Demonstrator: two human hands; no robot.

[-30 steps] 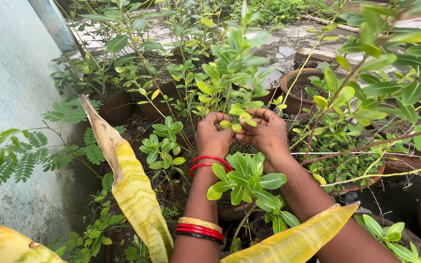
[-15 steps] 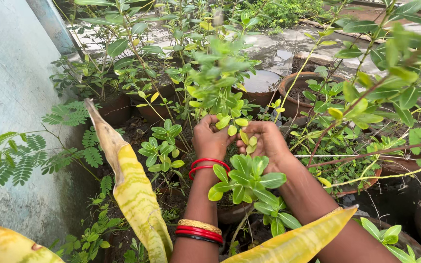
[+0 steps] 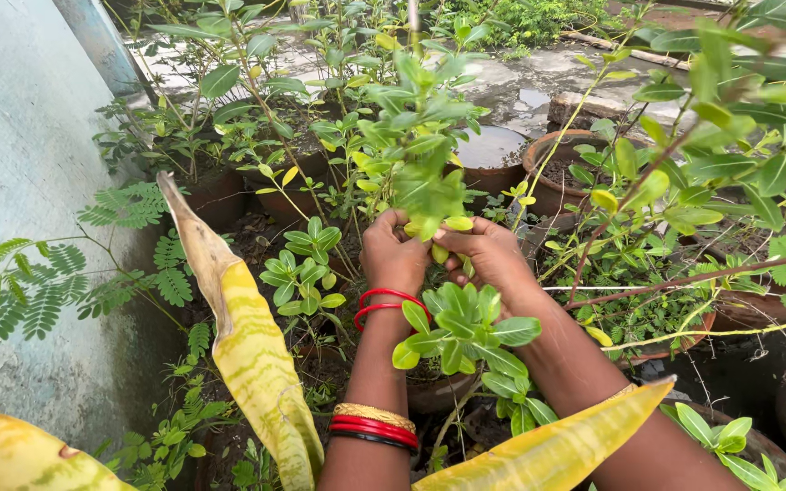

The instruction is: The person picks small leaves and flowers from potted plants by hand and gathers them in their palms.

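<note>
My left hand (image 3: 395,256) and my right hand (image 3: 493,255) meet around the lower stem of a tall leafy green plant (image 3: 411,136) at the picture's middle. Both hands have their fingers curled on the stem and on the yellow-green leaves (image 3: 455,224) at its base. Red bangles (image 3: 386,300) ring my left wrist, with red and gold ones (image 3: 373,425) further down the forearm. A small plant with broad green leaves (image 3: 466,332) stands between my forearms and hides part of them.
Long yellow-striped leaves (image 3: 247,345) cross the foreground, one (image 3: 557,445) over my right forearm. Clay pots (image 3: 552,186) and a water-filled pot (image 3: 488,150) stand behind. A pale wall (image 3: 20,182) runs along the left. Branches (image 3: 684,273) crowd the right side.
My hands have closed together again at the stem. Half a second ago they were slightly apart with loose yellowish leaves at the right hand. The tall plant has swayed.
</note>
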